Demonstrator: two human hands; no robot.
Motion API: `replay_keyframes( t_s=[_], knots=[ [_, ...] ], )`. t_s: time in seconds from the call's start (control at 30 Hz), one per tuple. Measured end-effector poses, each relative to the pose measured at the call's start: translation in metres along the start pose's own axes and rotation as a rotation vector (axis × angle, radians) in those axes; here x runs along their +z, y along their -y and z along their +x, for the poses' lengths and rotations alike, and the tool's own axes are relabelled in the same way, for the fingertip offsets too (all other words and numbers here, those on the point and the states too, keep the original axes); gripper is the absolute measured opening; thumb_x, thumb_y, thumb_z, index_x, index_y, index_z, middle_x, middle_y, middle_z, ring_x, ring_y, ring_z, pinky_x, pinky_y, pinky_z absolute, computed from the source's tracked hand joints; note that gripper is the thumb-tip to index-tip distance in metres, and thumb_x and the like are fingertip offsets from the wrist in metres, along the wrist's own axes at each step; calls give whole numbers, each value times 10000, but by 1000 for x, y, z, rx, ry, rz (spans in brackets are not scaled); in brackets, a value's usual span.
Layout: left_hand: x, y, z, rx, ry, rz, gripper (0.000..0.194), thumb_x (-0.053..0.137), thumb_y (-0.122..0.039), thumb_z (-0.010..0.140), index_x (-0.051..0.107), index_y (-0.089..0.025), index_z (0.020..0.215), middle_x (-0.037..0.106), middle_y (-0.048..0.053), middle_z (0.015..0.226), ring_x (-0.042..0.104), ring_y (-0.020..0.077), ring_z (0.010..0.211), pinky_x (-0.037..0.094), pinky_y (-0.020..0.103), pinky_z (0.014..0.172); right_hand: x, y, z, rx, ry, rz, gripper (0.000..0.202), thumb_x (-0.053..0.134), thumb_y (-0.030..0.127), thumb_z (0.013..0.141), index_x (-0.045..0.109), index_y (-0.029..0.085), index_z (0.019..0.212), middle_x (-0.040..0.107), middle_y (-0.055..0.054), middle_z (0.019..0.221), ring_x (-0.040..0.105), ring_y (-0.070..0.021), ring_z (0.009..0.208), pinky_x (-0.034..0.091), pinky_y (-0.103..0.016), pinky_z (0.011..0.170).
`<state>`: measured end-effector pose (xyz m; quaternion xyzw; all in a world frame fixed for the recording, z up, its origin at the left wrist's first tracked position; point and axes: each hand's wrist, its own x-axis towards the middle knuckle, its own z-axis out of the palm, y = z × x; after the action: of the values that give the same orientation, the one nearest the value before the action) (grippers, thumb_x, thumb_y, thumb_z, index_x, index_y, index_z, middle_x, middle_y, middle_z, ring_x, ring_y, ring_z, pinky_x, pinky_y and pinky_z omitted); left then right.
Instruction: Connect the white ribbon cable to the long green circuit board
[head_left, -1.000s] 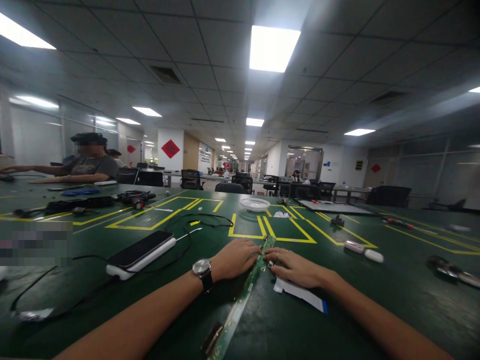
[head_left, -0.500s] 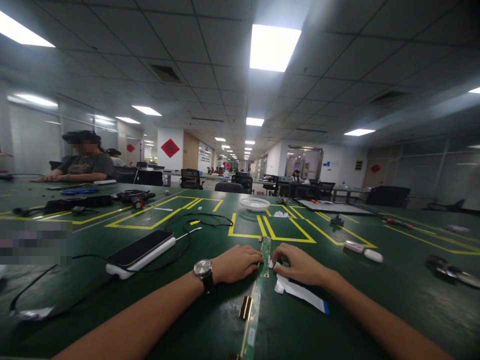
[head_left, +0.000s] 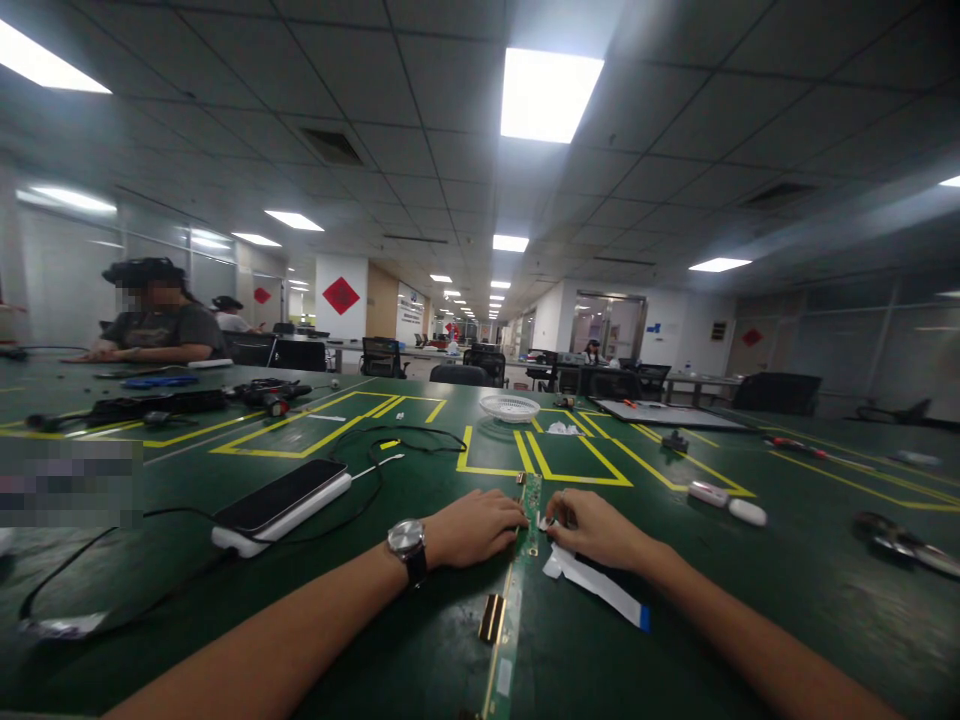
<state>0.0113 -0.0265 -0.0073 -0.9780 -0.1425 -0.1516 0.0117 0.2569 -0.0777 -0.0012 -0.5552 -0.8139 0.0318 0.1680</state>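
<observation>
Left hand [head_left: 472,527] fingers curled, pressing the left edge of a narrow green circuit board [head_left: 517,590], lower centre of frame. Right hand [head_left: 592,530] fingers pinch a white ribbon cable [head_left: 596,585] at the board's right edge. Green worktop [head_left: 750,620] beneath; phone [head_left: 281,500] lower left.

We count two hands at the lower centre of the frame, the left hand [head_left: 474,527] and the right hand [head_left: 594,528], with one wristwatch [head_left: 406,541] between them. One long green circuit board strip [head_left: 512,600] runs to the bottom edge, and one white flat ribbon cable [head_left: 600,586] lies at its right. Left of centre we see one phone [head_left: 279,496] on one white power bank [head_left: 296,514]. At upper centre there is one white basket dish [head_left: 509,407]. At far left we make out two seated people [head_left: 161,320].
</observation>
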Motion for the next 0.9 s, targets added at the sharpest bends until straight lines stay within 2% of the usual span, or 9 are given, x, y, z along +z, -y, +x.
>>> replay_keyframes(
  t_s=[0.23, 0.43, 0.73, 0.9],
  knots=[
    [0, 0, -1, -7, 4, -12, 262, 467, -237, 987, 616, -237, 1203, 637, 52, 1268, 577, 227, 1156, 432, 365, 1007, -2, 2, -1, -30, -2, -15, 174, 601, 297, 835, 686, 212, 960, 641, -28, 855, 587, -189, 786, 411, -283, 701],
    [-1, -1, -1, -9, 7, -18, 267, 457, -251, 996, 609, -242, 1215, 634, 52, 1265, 570, 223, 1162, 430, 359, 1004, -6, 6, -2, -2, 26, -15, 179, 594, 299, 839, 697, 216, 960, 644, -30, 853, 593, -195, 777, 408, -285, 680],
    [1, 0, 0, -1, 11, -45, 273, 462, -242, 991, 592, -240, 1231, 639, 50, 1253, 569, 226, 1154, 424, 361, 1008, 4, 3, 1, 3, -40, 0, 158, 601, 269, 840, 705, 216, 947, 650, -38, 895, 599, -193, 820, 423, -287, 731],
    [0, -1, -1, -37, 33, -77, 314, 475, -215, 972, 560, -260, 1271, 613, 57, 1289, 540, 241, 1213, 404, 389, 1027, 10, 2, 5, 6, -71, 50, 150, 605, 239, 830, 696, 196, 941, 664, -38, 884, 601, -187, 806, 424, -274, 702]
  ],
)
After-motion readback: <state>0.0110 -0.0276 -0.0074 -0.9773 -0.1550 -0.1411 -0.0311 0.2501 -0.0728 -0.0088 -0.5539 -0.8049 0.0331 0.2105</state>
